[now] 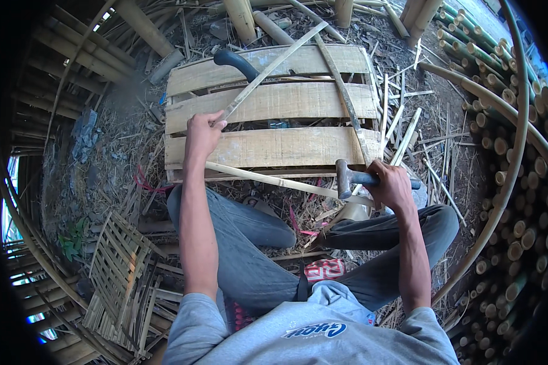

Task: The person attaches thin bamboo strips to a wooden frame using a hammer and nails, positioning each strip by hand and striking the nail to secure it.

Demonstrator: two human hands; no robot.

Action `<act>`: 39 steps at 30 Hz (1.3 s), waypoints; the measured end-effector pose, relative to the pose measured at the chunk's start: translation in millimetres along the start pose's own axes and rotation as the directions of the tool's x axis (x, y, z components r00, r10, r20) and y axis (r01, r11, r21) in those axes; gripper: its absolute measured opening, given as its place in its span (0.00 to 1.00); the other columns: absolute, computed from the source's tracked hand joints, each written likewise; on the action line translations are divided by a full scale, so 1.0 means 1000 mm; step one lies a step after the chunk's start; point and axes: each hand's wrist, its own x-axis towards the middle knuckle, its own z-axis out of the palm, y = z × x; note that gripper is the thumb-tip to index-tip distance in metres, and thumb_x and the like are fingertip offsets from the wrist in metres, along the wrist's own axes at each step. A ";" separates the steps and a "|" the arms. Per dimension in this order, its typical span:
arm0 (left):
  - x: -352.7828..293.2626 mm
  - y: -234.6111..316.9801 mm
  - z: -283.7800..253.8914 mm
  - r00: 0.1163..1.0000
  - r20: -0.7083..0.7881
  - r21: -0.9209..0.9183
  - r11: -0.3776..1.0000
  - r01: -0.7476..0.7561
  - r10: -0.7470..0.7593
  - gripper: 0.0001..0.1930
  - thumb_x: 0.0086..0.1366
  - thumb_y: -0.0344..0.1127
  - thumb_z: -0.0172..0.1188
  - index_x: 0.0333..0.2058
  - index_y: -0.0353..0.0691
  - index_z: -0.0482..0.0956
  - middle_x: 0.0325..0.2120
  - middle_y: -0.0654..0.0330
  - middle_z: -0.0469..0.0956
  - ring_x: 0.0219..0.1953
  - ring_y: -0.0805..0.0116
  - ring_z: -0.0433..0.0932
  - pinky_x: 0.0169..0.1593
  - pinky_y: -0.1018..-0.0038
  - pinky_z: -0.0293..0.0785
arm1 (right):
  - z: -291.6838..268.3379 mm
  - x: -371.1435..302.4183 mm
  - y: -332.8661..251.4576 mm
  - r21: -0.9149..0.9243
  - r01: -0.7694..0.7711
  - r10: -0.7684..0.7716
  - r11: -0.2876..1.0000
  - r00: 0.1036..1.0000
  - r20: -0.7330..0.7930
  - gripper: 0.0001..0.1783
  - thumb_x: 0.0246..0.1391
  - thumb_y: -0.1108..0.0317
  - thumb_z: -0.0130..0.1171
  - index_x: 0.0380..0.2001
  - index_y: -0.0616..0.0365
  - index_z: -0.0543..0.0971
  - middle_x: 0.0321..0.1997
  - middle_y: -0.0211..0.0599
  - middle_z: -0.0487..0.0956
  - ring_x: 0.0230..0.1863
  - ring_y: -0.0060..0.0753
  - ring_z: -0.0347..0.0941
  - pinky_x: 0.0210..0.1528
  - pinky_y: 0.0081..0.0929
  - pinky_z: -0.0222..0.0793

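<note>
My left hand [203,135] is closed on the near end of a split bamboo strip [274,70], which slants away to the far right across a low slatted wooden table [274,100]. My right hand [391,184] grips a hammer [343,179] by its handle, its metal head pointing left beside the table's near right corner. A second bamboo strip [341,85] runs from near the first strip's far end down to my right hand; whether my fingers also hold it is hidden. Along the near edge lies a third bamboo strip [274,179], its right end below the hammer.
A dark curved handle [234,62] sticks up between the table's far slats. Cut bamboo poles [514,228] are stacked at the right. A woven bamboo panel [119,261] lies at the lower left. Loose slivers [408,137] litter the ground, and pink string [295,222] lies between my legs.
</note>
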 end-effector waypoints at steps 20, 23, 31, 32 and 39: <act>0.003 -0.001 -0.021 0.987 -0.031 -0.107 0.981 -0.161 0.159 0.19 0.65 0.29 0.68 0.54 0.32 0.82 0.34 0.54 0.85 0.34 0.77 0.79 0.42 0.77 0.75 | 0.017 0.006 0.019 0.032 -0.066 0.071 0.997 0.973 -0.219 0.14 0.43 0.66 0.75 0.32 0.55 0.80 0.28 0.41 0.83 0.29 0.49 0.81 0.32 0.42 0.73; 0.004 0.013 -0.014 0.996 0.018 -0.033 0.996 -0.083 0.084 0.19 0.64 0.30 0.67 0.54 0.34 0.82 0.34 0.48 0.85 0.35 0.74 0.82 0.43 0.74 0.75 | 0.012 0.003 0.023 0.062 -0.117 0.129 0.991 0.960 -0.248 0.14 0.43 0.66 0.74 0.32 0.54 0.80 0.28 0.41 0.83 0.29 0.50 0.81 0.32 0.42 0.74; 0.003 0.020 0.005 0.994 0.065 0.011 0.995 -0.094 0.093 0.17 0.64 0.30 0.65 0.52 0.35 0.83 0.38 0.34 0.81 0.42 0.39 0.83 0.46 0.59 0.76 | -0.001 -0.004 0.034 0.015 -0.064 0.065 0.998 0.975 -0.211 0.14 0.40 0.67 0.75 0.31 0.54 0.81 0.25 0.41 0.83 0.27 0.46 0.82 0.30 0.38 0.75; 0.003 0.018 0.005 0.992 0.064 0.030 0.993 -0.110 0.108 0.17 0.64 0.30 0.65 0.52 0.35 0.83 0.38 0.34 0.81 0.42 0.39 0.83 0.46 0.59 0.76 | -0.003 -0.006 0.029 0.028 -0.054 0.058 0.998 0.979 -0.196 0.12 0.39 0.69 0.71 0.31 0.53 0.81 0.26 0.42 0.83 0.29 0.49 0.82 0.31 0.41 0.75; 0.002 0.031 -0.008 0.996 -0.035 -0.028 0.997 -0.079 0.078 0.18 0.66 0.29 0.63 0.54 0.31 0.81 0.32 0.38 0.83 0.36 0.47 0.85 0.43 0.63 0.76 | 0.017 0.000 0.034 0.060 -0.061 0.074 0.996 0.971 -0.228 0.15 0.37 0.69 0.73 0.31 0.54 0.80 0.23 0.44 0.82 0.25 0.50 0.81 0.29 0.40 0.74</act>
